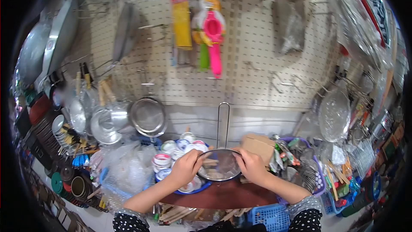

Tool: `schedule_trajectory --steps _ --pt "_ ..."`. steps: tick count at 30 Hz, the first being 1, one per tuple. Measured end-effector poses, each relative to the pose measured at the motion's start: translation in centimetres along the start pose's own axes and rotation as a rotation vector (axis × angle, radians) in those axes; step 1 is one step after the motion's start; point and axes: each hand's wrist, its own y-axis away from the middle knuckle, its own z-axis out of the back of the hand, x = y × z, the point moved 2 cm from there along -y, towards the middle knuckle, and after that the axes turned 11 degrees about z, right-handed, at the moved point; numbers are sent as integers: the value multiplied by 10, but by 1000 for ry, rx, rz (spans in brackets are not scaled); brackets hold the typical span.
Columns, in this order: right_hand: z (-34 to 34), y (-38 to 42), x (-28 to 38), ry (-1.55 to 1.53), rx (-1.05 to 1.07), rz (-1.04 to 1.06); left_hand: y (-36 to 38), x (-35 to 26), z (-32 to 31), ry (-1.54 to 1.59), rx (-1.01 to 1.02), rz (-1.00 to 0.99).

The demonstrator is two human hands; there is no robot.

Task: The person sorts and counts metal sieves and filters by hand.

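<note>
A round mesh strainer (221, 157) with a long wire handle pointing up and away is held in front of me by its rim. My left hand (185, 168) grips the rim on the left side, fingers wrapped over it. On the opposite side, my right hand (252, 166) pinches the rim with its thumb on the near face. Through the mesh, pale shapes behind it show dimly. Just behind the left hand stands a blue basin (201, 187) holding several small white and coloured bowls or cups (162, 160).
Another mesh strainer (148, 117) hangs from the pegboard (240, 51). A brown cardboard box (259, 147) sits right of centre. Plastic-wrapped goods (131, 169) lie at left, a purple basket (318, 176) at right, and a blue crate (271, 217) below the red-brown table edge (231, 197).
</note>
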Motion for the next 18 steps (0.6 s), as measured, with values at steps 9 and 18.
schedule_trajectory --steps 9,18 --pt "-146 -70 42 -173 122 70 52 100 108 -71 -59 266" --pt "-234 -156 64 -272 83 -69 29 153 177 -201 -387 313"
